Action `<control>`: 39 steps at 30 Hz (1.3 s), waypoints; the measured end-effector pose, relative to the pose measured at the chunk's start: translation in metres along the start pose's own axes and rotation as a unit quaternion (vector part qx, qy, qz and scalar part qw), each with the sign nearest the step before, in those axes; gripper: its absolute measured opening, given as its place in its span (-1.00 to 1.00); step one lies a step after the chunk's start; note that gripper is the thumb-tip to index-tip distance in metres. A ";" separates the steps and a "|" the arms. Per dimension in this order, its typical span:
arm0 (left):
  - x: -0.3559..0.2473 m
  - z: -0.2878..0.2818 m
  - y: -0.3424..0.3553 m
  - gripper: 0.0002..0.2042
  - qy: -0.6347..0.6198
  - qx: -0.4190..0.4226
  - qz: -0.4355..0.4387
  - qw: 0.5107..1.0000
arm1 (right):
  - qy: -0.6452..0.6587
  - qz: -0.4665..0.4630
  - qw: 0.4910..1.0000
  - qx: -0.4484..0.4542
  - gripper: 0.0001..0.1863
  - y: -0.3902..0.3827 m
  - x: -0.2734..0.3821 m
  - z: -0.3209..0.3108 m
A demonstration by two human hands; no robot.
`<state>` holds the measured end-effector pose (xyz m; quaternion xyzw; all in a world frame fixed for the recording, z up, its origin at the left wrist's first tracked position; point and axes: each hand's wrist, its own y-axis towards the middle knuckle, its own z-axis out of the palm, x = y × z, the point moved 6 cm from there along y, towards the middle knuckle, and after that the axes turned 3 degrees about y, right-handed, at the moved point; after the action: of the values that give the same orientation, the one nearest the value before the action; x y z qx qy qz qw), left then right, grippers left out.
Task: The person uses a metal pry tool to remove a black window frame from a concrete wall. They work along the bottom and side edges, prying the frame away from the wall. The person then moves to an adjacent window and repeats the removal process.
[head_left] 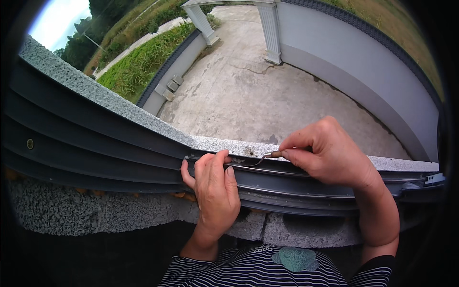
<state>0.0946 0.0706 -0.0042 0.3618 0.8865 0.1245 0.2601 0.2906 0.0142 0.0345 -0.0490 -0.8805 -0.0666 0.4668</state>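
A small scraper-like hand tool (273,154) with a brown handle and a thin, bent metal end is pinched between the thumb and fingers of my right hand (327,153). Its metal tip reaches down to the outer groove of the dark grey window frame (296,184). Whitish-grey crumbs or paste (237,160) lie in that groove by the tip; which of the two I cannot tell. My left hand (213,184) rests on the frame rails just left of the tool, fingers apart and holding nothing, with its fingertips close to the groove.
A speckled stone sill (229,145) runs along the frame's outer side, with a dark spot of dirt (249,151) on it. The frame's side (86,138) rises at left, bearing a screw (30,143). Rough blocks (62,210) lie below. Outside, a concrete yard (248,100) meets a white wall (344,57).
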 end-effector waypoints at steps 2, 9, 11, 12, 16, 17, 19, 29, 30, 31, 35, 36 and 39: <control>0.000 -0.002 0.001 -0.73 -0.022 -0.001 -0.002 1.000 | -0.005 0.002 1.000 0.002 -0.85 0.000 0.000 0.000; -0.004 -0.004 0.001 -0.74 -0.102 0.016 0.001 0.995 | -0.009 0.015 1.000 0.012 -0.85 0.000 0.000 0.001; -0.006 -0.004 0.000 -0.73 -0.095 0.016 0.007 0.995 | -0.011 0.014 1.000 0.010 -0.85 -0.001 -0.001 0.000; -0.005 -0.006 -0.001 -0.73 -0.090 0.014 0.007 0.996 | -0.012 0.014 1.000 0.010 -0.85 -0.001 -0.002 0.001; -0.007 -0.009 -0.005 -0.71 0.007 -0.018 0.007 1.000 | -0.020 -0.004 1.000 0.003 -0.86 -0.002 -0.002 0.001; -0.007 -0.007 -0.005 -0.71 0.015 -0.009 0.004 1.000 | -0.021 -0.004 1.000 0.003 -0.86 -0.001 -0.002 0.002; -0.007 -0.003 -0.004 -0.70 0.029 0.007 0.000 1.000 | -0.022 -0.005 1.000 0.003 -0.86 -0.001 -0.002 0.002; -0.007 -0.001 0.000 -0.71 -0.020 0.015 -0.011 1.000 | -0.024 -0.021 0.999 -0.008 -0.87 -0.002 -0.004 0.003; -0.006 -0.001 0.000 -0.71 -0.030 0.014 -0.014 0.999 | -0.023 -0.023 0.999 -0.008 -0.87 -0.002 -0.004 0.004; -0.005 -0.001 0.000 -0.71 -0.039 0.012 -0.017 0.999 | -0.022 -0.021 1.000 -0.006 -0.87 -0.002 -0.005 0.004; -0.006 -0.001 0.000 -0.70 -0.081 0.024 -0.015 0.996 | -0.023 -0.012 1.000 -0.001 -0.87 -0.002 -0.006 0.004; -0.005 -0.001 0.000 -0.70 -0.084 0.021 -0.016 0.996 | -0.024 -0.010 1.000 0.001 -0.87 -0.002 -0.006 0.004; -0.005 -0.004 -0.002 -0.70 -0.067 0.004 -0.012 0.998 | -0.019 -0.033 0.999 -0.013 -0.88 -0.002 -0.006 0.007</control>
<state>0.0941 0.0652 0.0004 0.3595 0.8721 0.0928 0.3187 0.2874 0.0129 0.0254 -0.0274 -0.8896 -0.0929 0.4464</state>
